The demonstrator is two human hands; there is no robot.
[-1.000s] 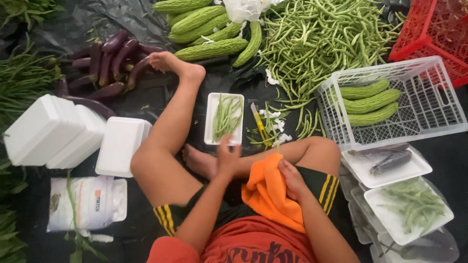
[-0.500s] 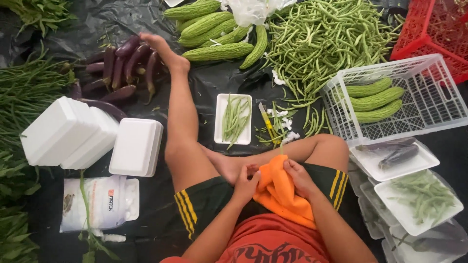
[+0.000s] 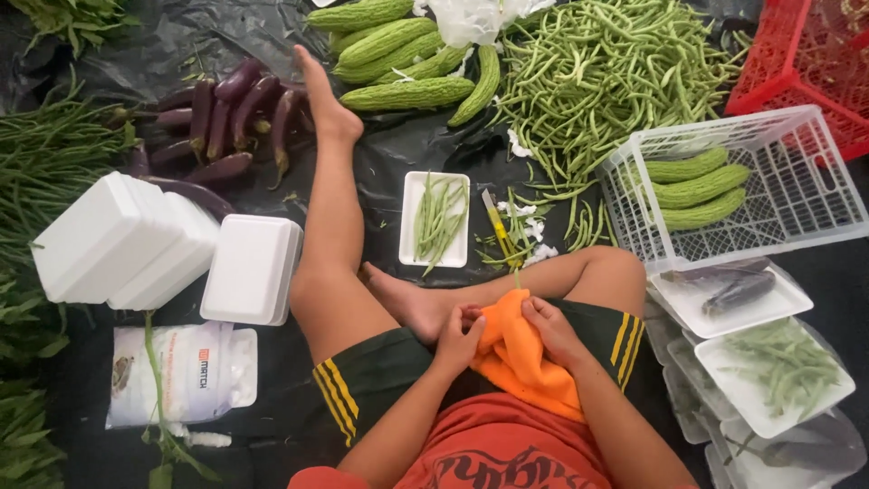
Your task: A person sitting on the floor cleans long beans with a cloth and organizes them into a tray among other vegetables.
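Gripping an orange cloth [image 3: 520, 358] in the lap, both hands closed on it: left hand [image 3: 459, 335] pinches its left edge, right hand [image 3: 552, 330] clamps the top right. Just ahead, past the legs, a white tray [image 3: 435, 219] of green beans, a yellow knife [image 3: 500, 226] beside it. White foam boxes [image 3: 163, 249] left, white basket [image 3: 733, 186] with bitter gourds right.

This looks like a place for packing vegetables for sale, on the floor. A black plastic sheet [image 3: 226, 45] covers the ground. Beyond the fingers lie a big pile of green beans [image 3: 615, 81], bitter gourds [image 3: 398, 91] and eggplants [image 3: 226, 118]. Left of the fingers stand white foam trays [image 3: 136, 240]; to the right are a white basket [image 3: 797, 208] and wrapped trays [image 3: 769, 380].
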